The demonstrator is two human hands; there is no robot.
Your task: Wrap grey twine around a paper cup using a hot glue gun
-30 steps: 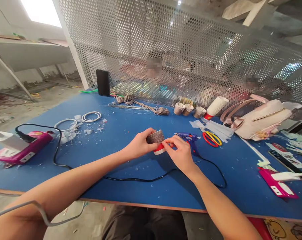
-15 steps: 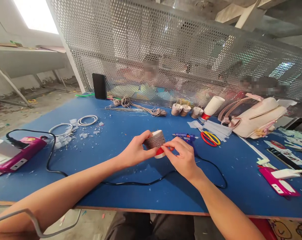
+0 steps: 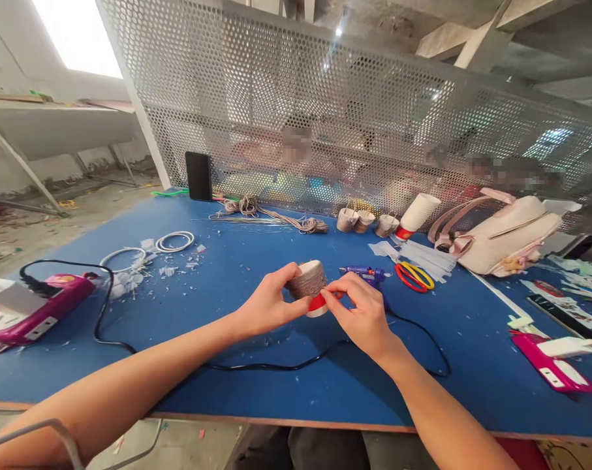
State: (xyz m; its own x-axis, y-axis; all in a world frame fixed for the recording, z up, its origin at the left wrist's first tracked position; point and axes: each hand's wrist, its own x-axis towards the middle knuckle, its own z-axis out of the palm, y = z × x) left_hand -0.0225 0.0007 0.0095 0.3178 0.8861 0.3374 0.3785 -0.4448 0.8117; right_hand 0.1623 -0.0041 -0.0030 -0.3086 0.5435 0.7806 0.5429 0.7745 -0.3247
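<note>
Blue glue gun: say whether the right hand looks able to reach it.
Likely yes: the glue gun lies just beyond the right hand, nothing apparent between, though its fingertips are busy at the cord-wrapped cup.

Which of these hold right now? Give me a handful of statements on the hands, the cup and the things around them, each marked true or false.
1. The left hand holds the cup, which has cord wound around it. True.
2. The right hand has its grip on the glue gun. False: its fingertips are pinched together at the cup's side, and the glue gun lies on the table.
3. The scissors lie to the right of the glue gun. True.
4. The black phone near the mesh panel lies flat. False: that phone stands upright.
5. Three small cups stand left of the tilted paper cup stack. True.
</note>
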